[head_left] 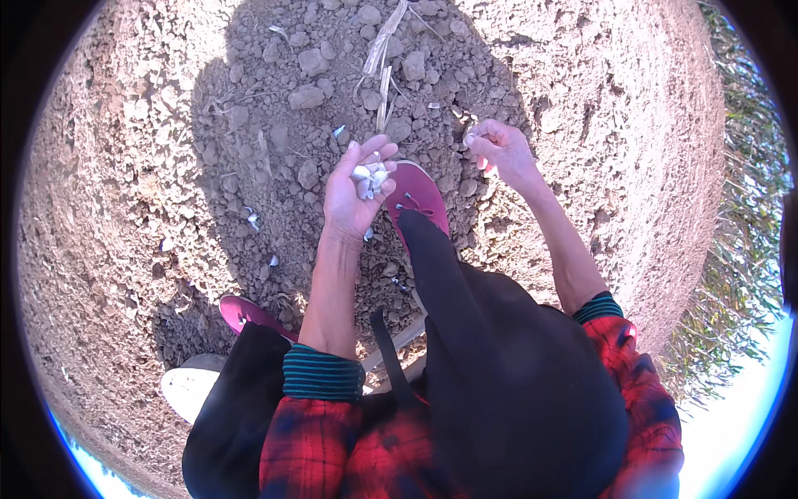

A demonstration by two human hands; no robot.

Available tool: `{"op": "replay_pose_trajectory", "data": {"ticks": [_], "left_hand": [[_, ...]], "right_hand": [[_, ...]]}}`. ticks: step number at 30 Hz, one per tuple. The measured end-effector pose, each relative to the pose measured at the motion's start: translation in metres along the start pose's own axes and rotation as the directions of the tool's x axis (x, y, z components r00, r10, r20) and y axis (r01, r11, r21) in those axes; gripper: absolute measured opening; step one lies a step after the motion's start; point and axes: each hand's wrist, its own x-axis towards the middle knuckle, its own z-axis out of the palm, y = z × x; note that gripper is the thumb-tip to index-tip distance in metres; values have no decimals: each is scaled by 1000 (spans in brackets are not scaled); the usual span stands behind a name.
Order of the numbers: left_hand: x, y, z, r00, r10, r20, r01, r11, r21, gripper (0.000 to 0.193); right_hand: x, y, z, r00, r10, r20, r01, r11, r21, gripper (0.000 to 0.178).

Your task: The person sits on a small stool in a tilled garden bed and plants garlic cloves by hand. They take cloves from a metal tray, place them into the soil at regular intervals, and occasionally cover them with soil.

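My left hand (356,187) is turned palm up with its fingers curled round several white garlic cloves (368,179). It is just left of the toe of my dark red shoe (420,190), above the soil. To the right of that shoe, my right hand (499,151) hangs low over the clods, thumb and fingers pinched together. What the pinch holds, if anything, is too small to make out. A loose clove (252,218) and another pale clove (274,260) lie on the ground left of my left forearm.
Dry, cloddy soil (307,96) spreads all round, partly under my shadow. Dry stalks (384,50) lie beyond my hands. My other red shoe (249,314) is at lower left, near a pale rounded object (189,391) partly hidden by my leg. Green grass (731,224) borders the right.
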Motion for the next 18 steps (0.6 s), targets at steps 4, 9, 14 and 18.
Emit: {"op": "replay_pose_trajectory", "data": {"ticks": [4,9,14,18], "left_hand": [[2,-1,6,1000,-7,14,8,1000,-19,42],[2,-9,17,997,-60,46,62,997,-42,41],[6,-14,26,998,-52,42,57,993,-108,38],[13,-14,32,996,-48,72,59,985,-161,38]], "right_hand": [[-38,75,-11,991,-79,-111,48,965,-257,17],[-64,109,10,983,-3,-184,-2,1000,-25,15],[-26,87,15,983,-82,-164,81,997,-10,13],[5,77,24,913,-406,-48,310,763,-567,11]]}}
